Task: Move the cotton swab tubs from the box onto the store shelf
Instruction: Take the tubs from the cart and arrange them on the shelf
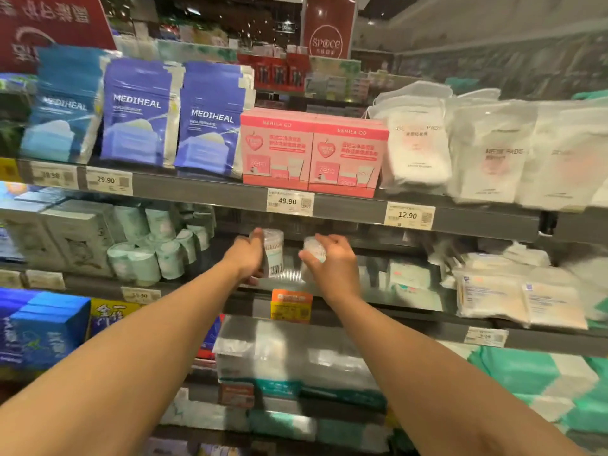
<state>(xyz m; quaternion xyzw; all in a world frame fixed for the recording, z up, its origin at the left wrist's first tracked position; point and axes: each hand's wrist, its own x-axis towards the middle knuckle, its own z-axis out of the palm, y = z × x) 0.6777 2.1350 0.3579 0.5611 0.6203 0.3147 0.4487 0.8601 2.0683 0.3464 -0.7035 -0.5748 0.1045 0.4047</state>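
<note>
The left hand (pixel 245 255) covers the near side of its tub (pixel 274 255); only the barcode side shows. The right hand (pixel 332 268) hides most of the second tub (pixel 314 249), leaving just a pale, blurred rim at its 11 o'clock. Whether either tub touches the shelf (pixel 427 321) cannot be told. At 8 o'clock a price tag (pixel 140 295) is smeared and unreadable. At 3 o'clock the white bags (pixel 566 153) blur and run off the edge. At 10 o'clock the red sign (pixel 49 24) is cut by 2 edges.

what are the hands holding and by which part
Left hand grips one cotton swab tub round its side; right hand pinches a second tub between thumb and fingers, exact spot blurred.
</note>
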